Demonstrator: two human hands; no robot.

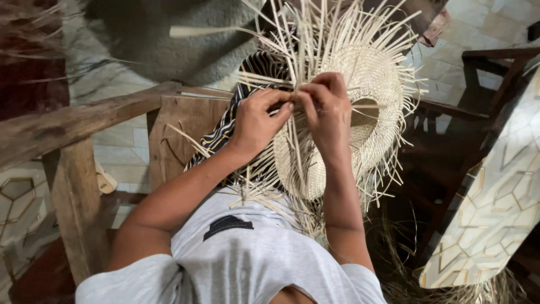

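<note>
Here both hands' fingers (287,104) pinch straw strands (304,50) over the woven hat (368,73)

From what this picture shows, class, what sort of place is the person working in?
Probably a home or small craft workshop for straw weaving: both hands, left hand and right hand, pinch strands of a half-woven pale straw hat, beside a rough wooden frame on a patterned tiled floor.

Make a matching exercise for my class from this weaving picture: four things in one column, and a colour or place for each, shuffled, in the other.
1. woven straw piece
2. striped cloth
3. shirt
4. wooden frame

A. light grey, nearest the camera
B. brown, at the left
C. pale straw, loose strands fanning out
D. black and cream, under the left hand

Pairs: 1-C, 2-D, 3-A, 4-B
</note>
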